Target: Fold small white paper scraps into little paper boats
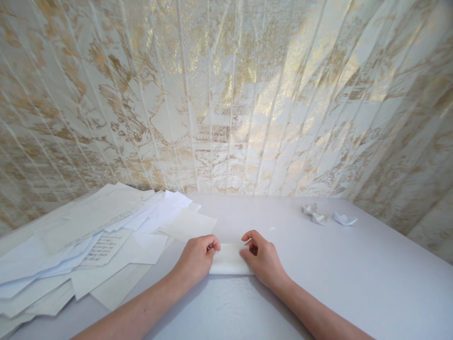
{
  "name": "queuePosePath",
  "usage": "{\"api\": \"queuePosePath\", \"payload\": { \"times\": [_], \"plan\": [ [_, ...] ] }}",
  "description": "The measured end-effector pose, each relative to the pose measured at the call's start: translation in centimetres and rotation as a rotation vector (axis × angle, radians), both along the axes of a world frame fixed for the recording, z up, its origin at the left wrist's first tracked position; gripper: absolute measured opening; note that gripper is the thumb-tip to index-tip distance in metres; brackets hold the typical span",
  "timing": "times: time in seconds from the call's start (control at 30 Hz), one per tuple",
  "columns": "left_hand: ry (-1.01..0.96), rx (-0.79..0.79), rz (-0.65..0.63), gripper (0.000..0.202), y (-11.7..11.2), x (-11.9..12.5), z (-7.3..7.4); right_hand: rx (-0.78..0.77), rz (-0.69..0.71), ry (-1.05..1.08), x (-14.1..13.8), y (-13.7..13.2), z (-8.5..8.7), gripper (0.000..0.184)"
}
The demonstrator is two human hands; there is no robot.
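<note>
A folded piece of white paper (230, 259) lies at the front middle of the table, between my two hands. My left hand (198, 257) is closed on its left end, with the fingers curled and the thumb at the paper's edge. At the right end, my right hand (264, 259) grips the paper with bent fingers, its thumb resting on the surface. Parts of both ends are hidden under the hands.
Many loose paper sheets (102, 212), some printed, are heaped on the left side of the white table (336, 278). Crumpled paper (314, 215) and a small folded paper piece (345, 218) sit at the back right. Behind the table hangs a gold-patterned curtain (226, 104).
</note>
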State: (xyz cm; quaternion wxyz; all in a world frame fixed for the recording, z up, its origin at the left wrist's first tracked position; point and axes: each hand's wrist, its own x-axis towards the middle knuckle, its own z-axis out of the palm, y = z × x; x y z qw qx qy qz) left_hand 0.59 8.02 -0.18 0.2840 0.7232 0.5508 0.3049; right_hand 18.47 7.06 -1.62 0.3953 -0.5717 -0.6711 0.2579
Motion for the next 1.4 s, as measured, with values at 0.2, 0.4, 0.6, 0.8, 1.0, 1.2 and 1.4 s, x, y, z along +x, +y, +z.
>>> {"api": "queuePosePath", "payload": {
  "times": [0.2, 0.4, 0.6, 0.8, 1.0, 1.2, 1.4],
  "plan": [
    [0.195, 0.243, -0.082, 0.026, -1.0, 0.0, 1.7, 0.018, 0.006, -0.028, -0.1, 0.0, -0.2, 0.017],
    [0.503, 0.081, -0.432, 0.064, -3.9, 1.9, 2.9, 0.043, 0.009, -0.037, -0.1, 0.1, -0.4, 0.019],
    [0.599, -0.042, -0.433, 0.081, -4.4, 2.6, 2.9, 0.058, -0.001, -0.049, -0.2, 0.1, -0.4, 0.021],
    [0.593, -0.045, -0.433, 0.080, -4.5, 2.5, 2.6, 0.062, -0.021, -0.068, 0.0, 0.2, -0.5, 0.024],
    [0.593, -0.032, -0.437, 0.081, -4.4, 2.4, 2.2, 0.106, -0.073, -0.082, 0.8, 0.5, -0.8, 0.024],
    [0.604, -0.076, -0.438, 0.081, -4.6, 2.6, 3.0, 0.226, -0.005, -0.071, 1.4, -0.6, -0.2, 0.013],
    [0.626, -0.102, -0.452, 0.085, -4.6, 2.7, 3.4, 0.174, 0.287, -0.168, 1.1, -1.9, 0.5, 0.019]
  ]
}}
